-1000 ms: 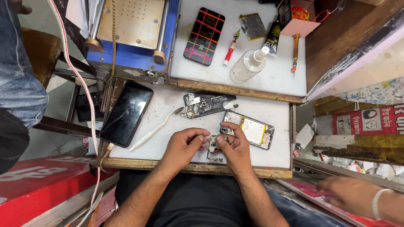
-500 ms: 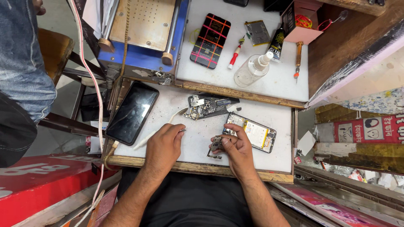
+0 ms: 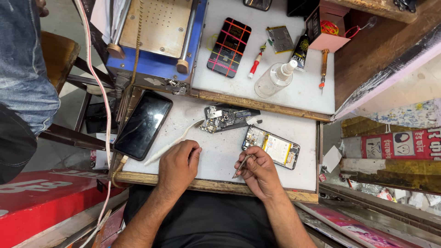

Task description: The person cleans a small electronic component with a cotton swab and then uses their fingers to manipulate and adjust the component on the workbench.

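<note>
My right hand pinches thin metal tweezers just left of an opened phone body with its yellow-white battery showing. My left hand rests palm down on the white bench top, fingers loosely curled, holding nothing that I can see. A white stylus-like tool lies just above that hand. Farther back lies a loose circuit board with a black frame part.
A black phone screen lies at the bench's left edge. On the raised shelf behind sit a blue heating plate machine, a chequered phone back, a clear bottle, screwdrivers and a glue tube. Another person's jeans stand at left.
My left hand has drawn away from my right hand and settled flat on the bench. My right hand has lifted the tweezers off the small part. The view has shifted down slightly.
</note>
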